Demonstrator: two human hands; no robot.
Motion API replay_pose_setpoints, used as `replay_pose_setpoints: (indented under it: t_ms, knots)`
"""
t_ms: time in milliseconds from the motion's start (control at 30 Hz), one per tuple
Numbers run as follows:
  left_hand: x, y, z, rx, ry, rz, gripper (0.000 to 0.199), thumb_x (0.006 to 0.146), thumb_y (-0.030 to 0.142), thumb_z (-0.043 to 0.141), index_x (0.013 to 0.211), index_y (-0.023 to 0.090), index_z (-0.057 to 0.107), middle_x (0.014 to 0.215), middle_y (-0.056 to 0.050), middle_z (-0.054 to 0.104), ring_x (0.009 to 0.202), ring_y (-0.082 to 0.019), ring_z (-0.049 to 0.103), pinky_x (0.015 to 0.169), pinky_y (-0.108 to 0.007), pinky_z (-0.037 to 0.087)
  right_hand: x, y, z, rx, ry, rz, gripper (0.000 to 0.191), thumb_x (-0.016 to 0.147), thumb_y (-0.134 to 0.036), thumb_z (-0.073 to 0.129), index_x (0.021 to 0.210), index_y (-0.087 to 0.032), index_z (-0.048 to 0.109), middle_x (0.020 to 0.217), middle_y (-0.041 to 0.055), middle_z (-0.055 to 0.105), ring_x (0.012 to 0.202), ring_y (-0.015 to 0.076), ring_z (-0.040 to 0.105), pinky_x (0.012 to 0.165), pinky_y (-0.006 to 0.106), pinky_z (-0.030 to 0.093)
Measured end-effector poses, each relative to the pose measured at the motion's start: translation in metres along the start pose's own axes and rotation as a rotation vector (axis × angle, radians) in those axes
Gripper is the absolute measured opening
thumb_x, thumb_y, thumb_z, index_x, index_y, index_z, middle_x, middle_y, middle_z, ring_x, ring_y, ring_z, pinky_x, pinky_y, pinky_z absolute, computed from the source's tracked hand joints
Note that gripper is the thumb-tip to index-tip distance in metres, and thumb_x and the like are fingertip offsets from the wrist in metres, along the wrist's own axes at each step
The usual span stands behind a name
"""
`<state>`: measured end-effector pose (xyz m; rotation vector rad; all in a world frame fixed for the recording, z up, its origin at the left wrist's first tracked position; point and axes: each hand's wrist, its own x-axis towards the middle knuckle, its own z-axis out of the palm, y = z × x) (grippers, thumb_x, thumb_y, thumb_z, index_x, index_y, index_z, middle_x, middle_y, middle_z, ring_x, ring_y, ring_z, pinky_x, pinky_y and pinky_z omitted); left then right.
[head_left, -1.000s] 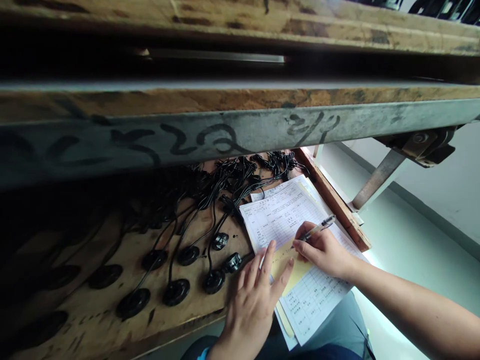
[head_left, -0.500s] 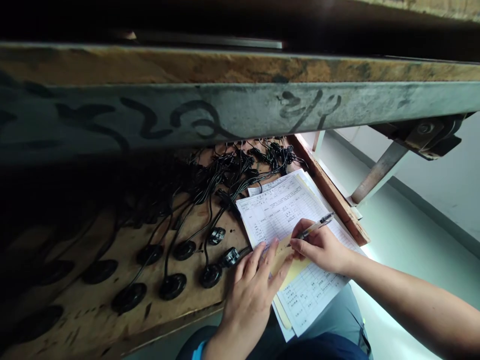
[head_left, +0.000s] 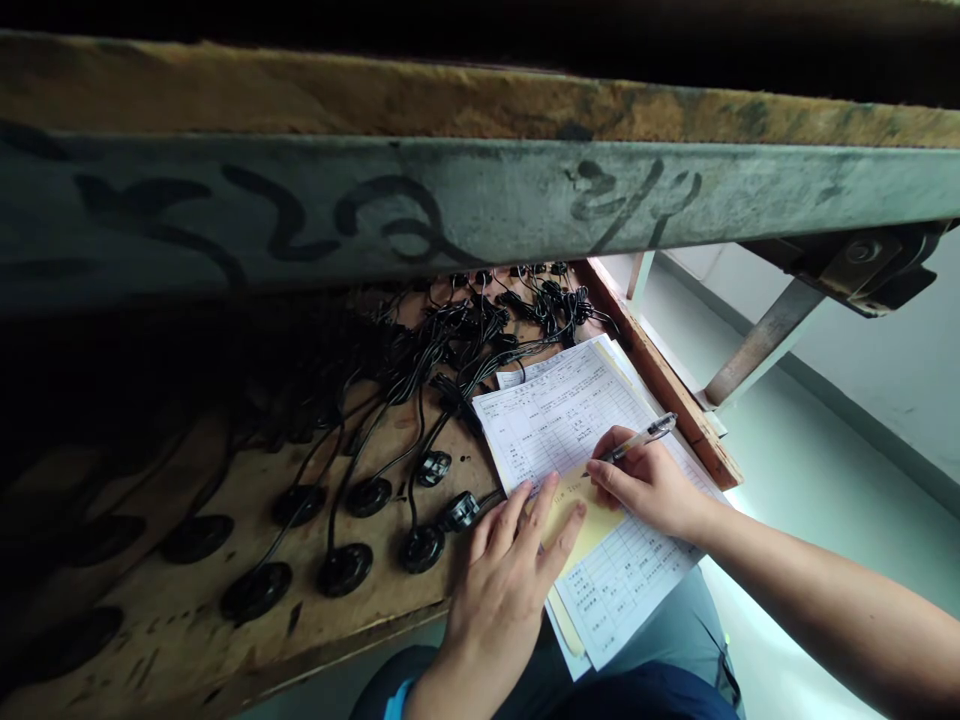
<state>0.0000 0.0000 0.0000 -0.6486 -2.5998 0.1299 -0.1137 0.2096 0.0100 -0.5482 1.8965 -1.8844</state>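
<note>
My right hand is closed around a pen, its tip at a small yellow paper slip that carries some handwriting. Flat and with fingers spread, my left hand presses on the left part of the slip. Beneath the slip lies a stack of printed form sheets with tables and some handwriting. The near end of the stack reaches over the board's edge above my legs.
Several round black parts with cables lie on the wooden board, with tangled black cables behind. Close overhead runs a metal beam with black markings. A raised wooden strip edges the board's right side.
My right hand and the pen have shifted slightly right and up along the yellow slip, and more handwriting shows there. My left hand stays in place. The view has moved a little.
</note>
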Motion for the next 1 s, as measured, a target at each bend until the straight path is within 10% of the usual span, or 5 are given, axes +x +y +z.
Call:
replay_pose_setpoints:
  t_ms: [1000]
  knots:
    - [0.019, 0.017, 0.002, 0.044, -0.047, 0.017, 0.062, 0.097, 0.003, 0.052, 0.154, 0.025, 0.048, 0.161, -0.011, 0.045, 0.140, -0.038, 0.048, 0.101, -0.054, 0.050, -0.006, 0.003, -0.022, -0.208, 0.120, -0.152, 0.016, 0.089, -0.033, 0.061, 0.085, -0.018, 0.059, 0.065, -0.0017, 0.056, 0.058, 0.0114, 0.049, 0.052, 0.026, 0.040]
